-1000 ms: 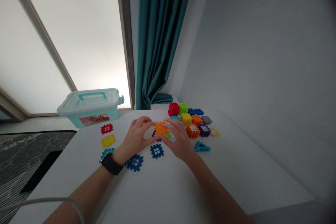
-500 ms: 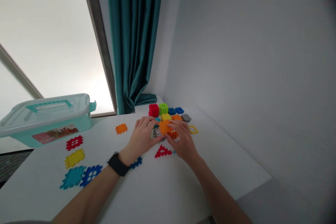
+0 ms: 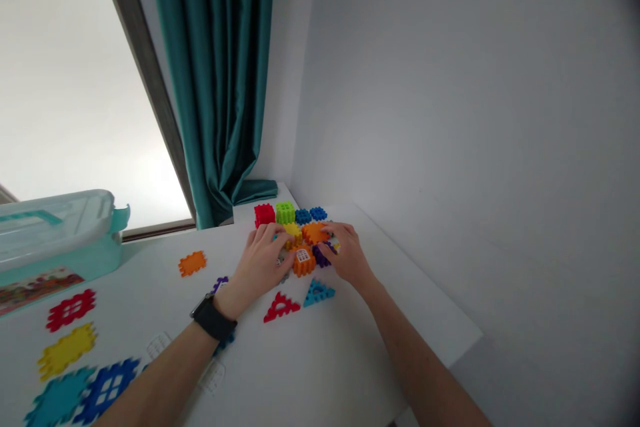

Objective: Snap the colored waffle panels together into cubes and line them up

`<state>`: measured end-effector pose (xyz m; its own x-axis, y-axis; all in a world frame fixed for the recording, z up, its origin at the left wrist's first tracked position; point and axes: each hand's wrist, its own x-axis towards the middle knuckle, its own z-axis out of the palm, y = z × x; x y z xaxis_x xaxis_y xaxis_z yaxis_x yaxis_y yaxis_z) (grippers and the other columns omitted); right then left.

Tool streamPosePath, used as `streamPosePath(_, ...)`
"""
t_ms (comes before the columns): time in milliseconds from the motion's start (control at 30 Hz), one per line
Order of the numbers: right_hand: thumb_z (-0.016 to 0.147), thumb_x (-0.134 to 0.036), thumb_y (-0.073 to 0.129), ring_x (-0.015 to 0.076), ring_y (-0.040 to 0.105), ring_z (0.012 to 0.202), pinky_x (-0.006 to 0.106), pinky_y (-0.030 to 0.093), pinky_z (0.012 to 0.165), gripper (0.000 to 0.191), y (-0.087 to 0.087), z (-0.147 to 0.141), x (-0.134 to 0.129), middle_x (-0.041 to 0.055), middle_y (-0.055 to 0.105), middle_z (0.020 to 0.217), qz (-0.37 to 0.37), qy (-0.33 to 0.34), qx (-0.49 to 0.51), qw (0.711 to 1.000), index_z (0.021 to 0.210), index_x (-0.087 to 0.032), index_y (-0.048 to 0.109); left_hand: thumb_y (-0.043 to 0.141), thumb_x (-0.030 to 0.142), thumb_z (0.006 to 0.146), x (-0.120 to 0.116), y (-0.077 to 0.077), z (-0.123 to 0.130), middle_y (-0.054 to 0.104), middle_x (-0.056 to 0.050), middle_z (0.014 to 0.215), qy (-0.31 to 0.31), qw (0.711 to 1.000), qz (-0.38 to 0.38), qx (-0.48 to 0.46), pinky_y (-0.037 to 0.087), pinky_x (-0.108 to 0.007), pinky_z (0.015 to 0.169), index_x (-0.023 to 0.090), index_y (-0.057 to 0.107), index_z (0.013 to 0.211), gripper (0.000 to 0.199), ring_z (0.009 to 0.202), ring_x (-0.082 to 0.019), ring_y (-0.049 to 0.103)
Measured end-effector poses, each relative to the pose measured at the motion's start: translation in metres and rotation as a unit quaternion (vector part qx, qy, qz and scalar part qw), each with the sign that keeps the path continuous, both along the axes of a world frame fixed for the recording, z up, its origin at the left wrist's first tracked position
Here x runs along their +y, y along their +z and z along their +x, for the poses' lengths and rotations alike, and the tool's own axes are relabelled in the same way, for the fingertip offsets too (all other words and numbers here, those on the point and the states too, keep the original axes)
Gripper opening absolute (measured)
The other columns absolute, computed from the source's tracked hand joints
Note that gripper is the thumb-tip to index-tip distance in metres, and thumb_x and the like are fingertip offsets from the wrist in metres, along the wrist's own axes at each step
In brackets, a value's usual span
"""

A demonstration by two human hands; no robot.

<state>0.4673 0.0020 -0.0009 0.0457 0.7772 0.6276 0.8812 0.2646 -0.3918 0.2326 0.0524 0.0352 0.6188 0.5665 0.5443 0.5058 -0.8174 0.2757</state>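
Note:
My left hand (image 3: 263, 259), with a black watch on its wrist, is beside the cluster of toothed plastic blocks. Its thumb and fingers are apart, near a partly hidden grey block (image 3: 281, 258), the yellow block (image 3: 293, 233) and an orange cube with a white window (image 3: 303, 260). On the right, my right hand (image 3: 349, 253) has its fingers and thumb at the edge of a flat orange toothed tile (image 3: 315, 234). A purple block (image 3: 323, 255) lies under its thumb. Red (image 3: 281, 307) and light blue (image 3: 319, 292) triangles lie in front.
Behind stand a red cube (image 3: 265, 215), a green cube (image 3: 285, 212) and blue blocks (image 3: 310, 215). A lidded turquoise box (image 3: 100, 250) is at left. Loose orange (image 3: 193, 263), red (image 3: 71, 310), yellow (image 3: 67, 350), teal (image 3: 60, 399) and blue (image 3: 109, 387) tiles lie on the white table (image 3: 310, 373).
The view has swung right. Both hands were on the orange tile; now my left hand is off it. The right hand has moved right with the tile, uncovering the orange cube and light blue triangle.

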Motion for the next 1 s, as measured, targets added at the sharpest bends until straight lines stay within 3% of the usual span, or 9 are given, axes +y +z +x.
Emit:
streamPosePath(367,0.08,-0.023,0.066,0.0278,0.057,0.113,0.051,0.042,0.101,0.022,-0.016,0.02,0.046,0.0064,0.072,0.114,-0.071,-0.029,-0.005,0.997,0.102,-0.023,0.065,0.051,0.027,0.095,0.012,0.0,-0.011,0.062,-0.006,0.106,0.009,1.0,-0.006,0.01,0.044,-0.043,0.091,0.022,0.063,0.101,0.014,0.102,-0.025,0.056)
streamPosePath(1000,0.08,-0.023,0.066,0.0272,0.054,0.114,0.043,0.038,0.098,0.02,-0.018,0.02,0.052,0.0054,0.072,0.113,-0.15,-0.059,-0.001,0.987,0.1,-0.024,0.067,0.055,0.026,0.094,0.012,0.003,-0.01,0.062,-0.005,0.109,0.011,0.999,-0.024,0.029,0.041,-0.044,0.096,0.022,0.064,0.102,0.013,0.105,-0.025,0.056)
